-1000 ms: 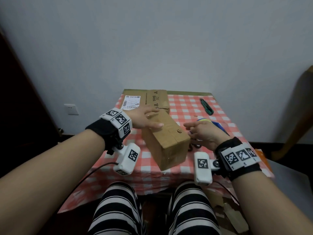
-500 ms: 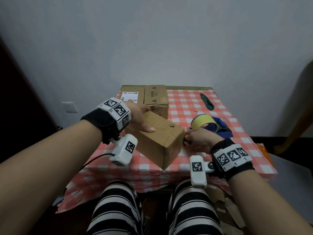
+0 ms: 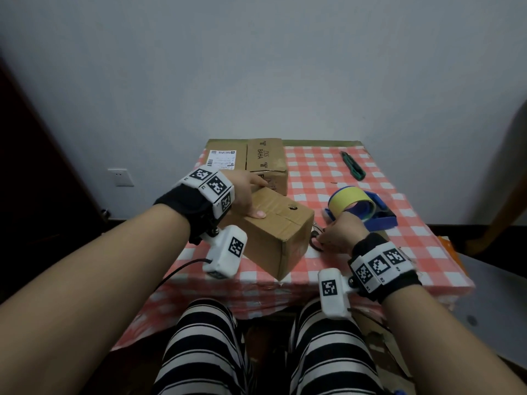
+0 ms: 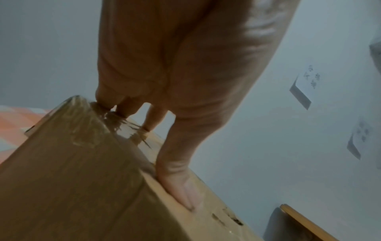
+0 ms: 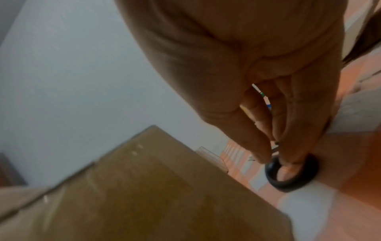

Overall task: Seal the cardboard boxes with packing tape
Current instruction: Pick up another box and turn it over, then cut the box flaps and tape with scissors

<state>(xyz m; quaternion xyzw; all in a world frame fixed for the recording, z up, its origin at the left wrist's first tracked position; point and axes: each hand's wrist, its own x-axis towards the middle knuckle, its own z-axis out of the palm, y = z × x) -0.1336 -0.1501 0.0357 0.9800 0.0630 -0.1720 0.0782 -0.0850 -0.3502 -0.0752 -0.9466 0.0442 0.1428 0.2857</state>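
Note:
A brown cardboard box (image 3: 273, 232) lies at an angle near the table's front edge. My left hand (image 3: 246, 196) grips its far left end, the thumb (image 4: 181, 187) flat on the top face and the fingers over the taped far edge of the box (image 4: 72, 187). My right hand (image 3: 335, 235) is down on the cloth just right of the box (image 5: 144, 195) and pinches the black ring handle of the scissors (image 5: 288, 172); their blades are hidden. A blue tape dispenser with a yellow roll (image 3: 356, 205) stands behind that hand.
Two more cardboard boxes (image 3: 228, 158) (image 3: 266, 161) stand at the back left of the red-checked table (image 3: 413, 252). A green utility knife (image 3: 353, 168) lies at the back right. My striped knees are under the front edge.
The left hand has turned the box and settled it lower and to the left. The right hand has dropped from beside the tape roll onto the scissors handle.

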